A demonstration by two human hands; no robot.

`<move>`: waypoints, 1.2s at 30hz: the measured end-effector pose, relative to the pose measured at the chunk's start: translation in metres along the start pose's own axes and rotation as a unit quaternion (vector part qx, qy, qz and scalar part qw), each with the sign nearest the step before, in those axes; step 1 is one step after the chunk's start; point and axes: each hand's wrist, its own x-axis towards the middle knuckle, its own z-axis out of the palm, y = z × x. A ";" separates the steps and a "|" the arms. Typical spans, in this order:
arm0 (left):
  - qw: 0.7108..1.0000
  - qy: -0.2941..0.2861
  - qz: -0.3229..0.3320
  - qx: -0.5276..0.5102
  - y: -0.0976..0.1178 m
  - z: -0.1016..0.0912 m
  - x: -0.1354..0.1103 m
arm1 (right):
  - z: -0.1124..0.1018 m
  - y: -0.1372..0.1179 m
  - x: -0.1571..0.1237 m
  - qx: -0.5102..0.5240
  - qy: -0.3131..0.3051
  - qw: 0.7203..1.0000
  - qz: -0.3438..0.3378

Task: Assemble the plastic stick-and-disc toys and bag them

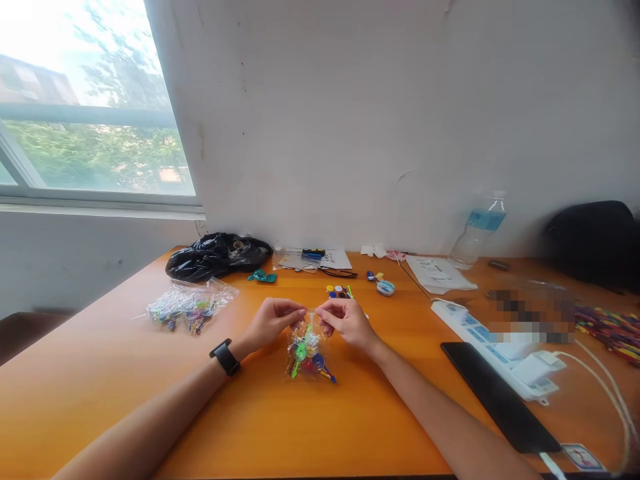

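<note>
Between my two hands hangs a clear plastic bag [311,357] holding small coloured plastic pieces in green, blue, red and white. My left hand [275,321], with a black watch [225,357] on its wrist, pinches the top edge of the bag at the left. Thumb and fingers of my right hand [349,323] pinch the same edge at the right. Just beyond my right hand lie several loose coloured pieces [339,292], partly hidden by it. Left of my left hand rests a pile of filled clear bags [187,307].
A black plastic bag [215,257] lies at the back left, near a green wrapper [262,277]. A round container [385,288] sits behind my right hand. On the right are a power strip [480,333], a phone [495,393], a water bottle [477,233] and colourful strips [610,330].
</note>
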 end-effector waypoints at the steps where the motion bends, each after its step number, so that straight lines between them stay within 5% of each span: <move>1: 1.000 -0.001 -0.002 -0.009 -0.001 -0.001 0.001 | -0.002 0.001 0.000 0.006 -0.003 1.000 0.007; 8: 0.999 0.039 -0.027 -0.027 0.011 -0.013 -0.002 | -0.013 0.005 0.004 0.054 0.023 0.998 0.017; 15: 0.997 0.064 -0.039 0.022 0.016 -0.007 -0.003 | -0.001 -0.001 -0.002 -0.047 0.036 0.992 -0.108; 21: 0.995 -0.049 0.008 0.084 0.000 0.001 -0.001 | 0.008 -0.003 -0.010 -0.115 0.052 0.987 -0.102; 27: 0.993 -0.034 0.033 0.112 -0.008 0.006 -0.003 | 0.018 0.009 -0.008 -0.128 0.116 0.982 -0.078; 32: 0.985 0.015 0.033 0.169 0.000 -0.003 -0.003 | 0.030 0.000 -0.019 -0.169 0.024 0.981 -0.097; 36: 0.953 0.029 0.004 0.301 0.009 -0.032 0.000 | 0.018 -0.016 -0.021 -0.261 -0.012 0.956 -0.133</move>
